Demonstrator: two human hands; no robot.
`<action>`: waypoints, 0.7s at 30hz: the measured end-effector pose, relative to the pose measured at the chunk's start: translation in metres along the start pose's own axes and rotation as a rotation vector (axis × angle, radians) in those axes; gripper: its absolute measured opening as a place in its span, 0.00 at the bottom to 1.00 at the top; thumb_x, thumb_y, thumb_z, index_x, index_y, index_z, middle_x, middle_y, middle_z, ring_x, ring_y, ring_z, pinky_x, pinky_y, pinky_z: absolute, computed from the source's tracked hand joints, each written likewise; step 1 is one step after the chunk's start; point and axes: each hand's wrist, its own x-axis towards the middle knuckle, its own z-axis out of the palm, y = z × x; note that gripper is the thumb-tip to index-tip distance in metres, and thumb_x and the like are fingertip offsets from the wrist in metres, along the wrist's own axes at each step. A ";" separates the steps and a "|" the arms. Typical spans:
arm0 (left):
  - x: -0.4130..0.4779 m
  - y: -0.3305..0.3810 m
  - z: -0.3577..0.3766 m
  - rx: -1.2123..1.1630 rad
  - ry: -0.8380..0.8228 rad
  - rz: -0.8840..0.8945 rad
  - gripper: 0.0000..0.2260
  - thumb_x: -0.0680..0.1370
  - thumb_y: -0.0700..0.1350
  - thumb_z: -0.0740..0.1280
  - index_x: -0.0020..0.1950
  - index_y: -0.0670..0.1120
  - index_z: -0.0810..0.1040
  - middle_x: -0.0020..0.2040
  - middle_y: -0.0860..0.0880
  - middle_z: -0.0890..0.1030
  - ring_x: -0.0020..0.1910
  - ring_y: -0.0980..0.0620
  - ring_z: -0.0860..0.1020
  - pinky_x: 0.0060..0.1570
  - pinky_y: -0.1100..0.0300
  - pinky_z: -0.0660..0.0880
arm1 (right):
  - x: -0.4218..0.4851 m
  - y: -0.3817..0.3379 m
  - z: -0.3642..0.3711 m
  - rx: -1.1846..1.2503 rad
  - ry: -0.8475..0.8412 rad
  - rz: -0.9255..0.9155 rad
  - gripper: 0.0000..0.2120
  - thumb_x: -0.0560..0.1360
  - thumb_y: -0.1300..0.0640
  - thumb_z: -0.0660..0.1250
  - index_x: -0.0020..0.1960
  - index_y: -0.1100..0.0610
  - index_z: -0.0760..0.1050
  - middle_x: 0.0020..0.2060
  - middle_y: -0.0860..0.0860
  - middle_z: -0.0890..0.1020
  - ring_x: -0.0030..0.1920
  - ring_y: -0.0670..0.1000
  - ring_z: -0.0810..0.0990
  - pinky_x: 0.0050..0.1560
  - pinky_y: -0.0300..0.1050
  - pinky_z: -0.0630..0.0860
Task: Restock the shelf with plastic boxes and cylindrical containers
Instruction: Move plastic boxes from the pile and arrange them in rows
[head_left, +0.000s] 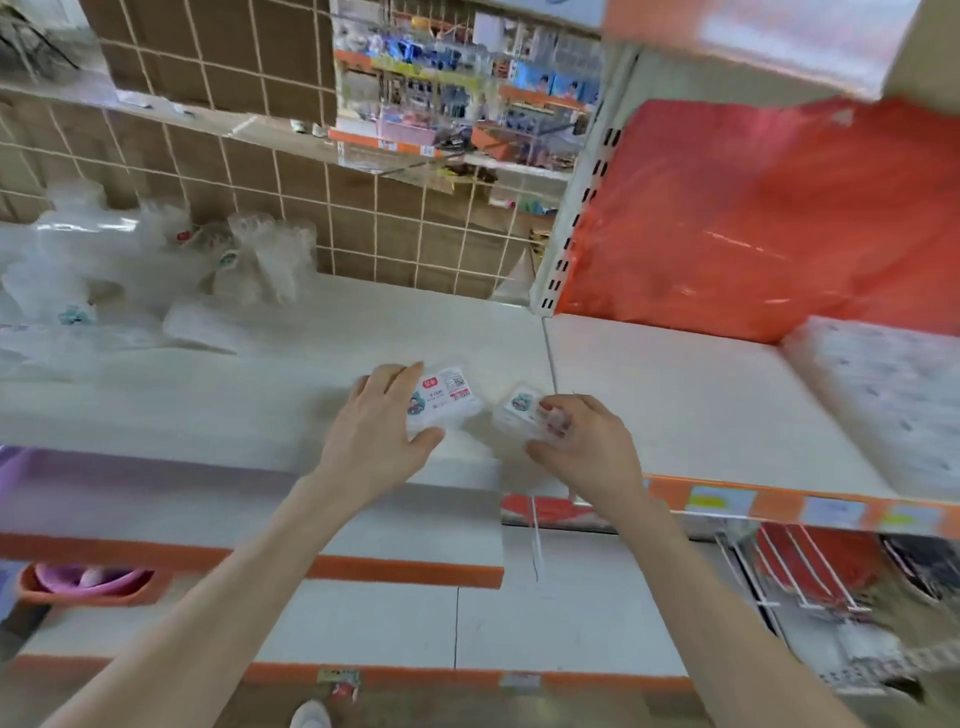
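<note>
While the left hand clamps thumb and fingers round a labelled plastic box, the right hand pinches a smaller box just beside it, both close to the shelf front edge, mid-run. Bagged clear containers heaped toward back-left corner. Board between lies mostly unfilled; restock judged early, most placing left.

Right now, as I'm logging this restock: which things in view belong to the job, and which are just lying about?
Job: left hand gripping the larger labelled plastic box; right hand gripping the smaller labelled plastic box; white shelf; bagged clear containers.
Lying about: red plastic sheeting; pink basin.
</note>
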 end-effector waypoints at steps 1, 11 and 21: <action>-0.007 0.016 0.008 0.001 -0.009 0.009 0.31 0.72 0.49 0.69 0.73 0.47 0.62 0.67 0.49 0.66 0.64 0.48 0.63 0.57 0.56 0.67 | -0.012 0.013 -0.011 0.001 0.012 0.010 0.22 0.65 0.54 0.72 0.59 0.52 0.76 0.56 0.49 0.77 0.53 0.52 0.76 0.48 0.38 0.68; -0.064 0.134 0.077 -0.023 -0.046 0.152 0.32 0.71 0.49 0.70 0.71 0.44 0.64 0.64 0.46 0.69 0.63 0.45 0.65 0.61 0.56 0.63 | -0.105 0.112 -0.082 -0.011 0.118 0.117 0.23 0.65 0.53 0.73 0.59 0.53 0.76 0.56 0.51 0.78 0.54 0.53 0.77 0.46 0.39 0.66; -0.065 0.206 0.119 -0.023 -0.138 0.256 0.31 0.72 0.51 0.69 0.72 0.47 0.63 0.66 0.48 0.68 0.65 0.47 0.64 0.61 0.57 0.63 | -0.137 0.174 -0.120 0.016 0.186 0.225 0.24 0.66 0.53 0.72 0.61 0.53 0.75 0.57 0.50 0.77 0.55 0.51 0.76 0.41 0.38 0.62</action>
